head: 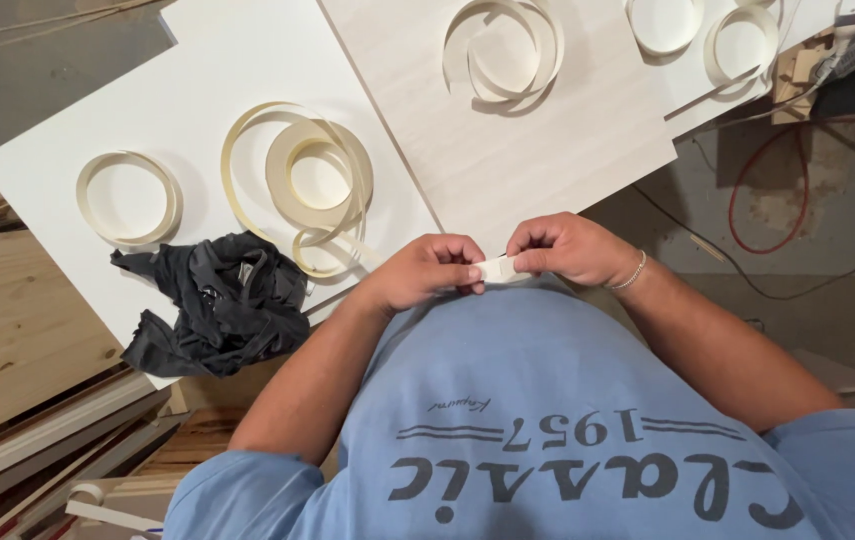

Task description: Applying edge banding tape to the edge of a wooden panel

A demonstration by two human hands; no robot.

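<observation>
Both of my hands pinch a short pale strip of edge banding [498, 268] just in front of my blue shirt. My left hand [428, 270] grips its left end with thumb and forefinger. My right hand [570, 247], a thin bracelet on the wrist, grips the right end. The strip is held over the near edge of a light wood-grain board [588, 130].
A white board [198, 90] carries several cream edge-banding coils [318, 180] and a crumpled black cloth [218, 300]. More coils [504, 50] lie on the wood-grain board and at the far right [743, 45]. Wooden planks [18, 330] lie left; a red cable [778, 190] loops on the floor at right.
</observation>
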